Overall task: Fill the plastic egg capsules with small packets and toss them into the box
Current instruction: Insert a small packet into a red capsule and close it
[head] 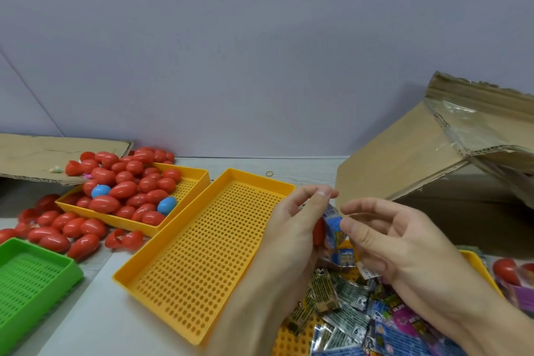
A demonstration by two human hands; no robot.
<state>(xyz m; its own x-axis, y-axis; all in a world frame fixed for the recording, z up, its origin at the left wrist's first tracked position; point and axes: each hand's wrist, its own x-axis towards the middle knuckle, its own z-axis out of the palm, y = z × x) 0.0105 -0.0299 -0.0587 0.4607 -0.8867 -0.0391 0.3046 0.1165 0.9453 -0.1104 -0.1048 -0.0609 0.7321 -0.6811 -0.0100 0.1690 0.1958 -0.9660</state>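
Observation:
My left hand (291, 222) grips a red egg capsule (319, 230), mostly hidden behind its fingers. My right hand (384, 243) pinches a small blue packet (334, 225) and holds it against the capsule's opening. Below the hands a yellow tray (476, 264) holds a heap of small packets (355, 312). The cardboard box (404, 159) stands at the right, its flap raised. Several red capsules (127, 182) and two blue ones fill a yellow tray (199, 175) at the left.
An empty perforated yellow tray (202, 254) lies in the middle. A green tray (31, 277) sits at the lower left, with loose red capsules (63, 228) on the table nearby. Flat cardboard (37, 156) lies at the far left. A rubber band (269, 173) rests by the wall.

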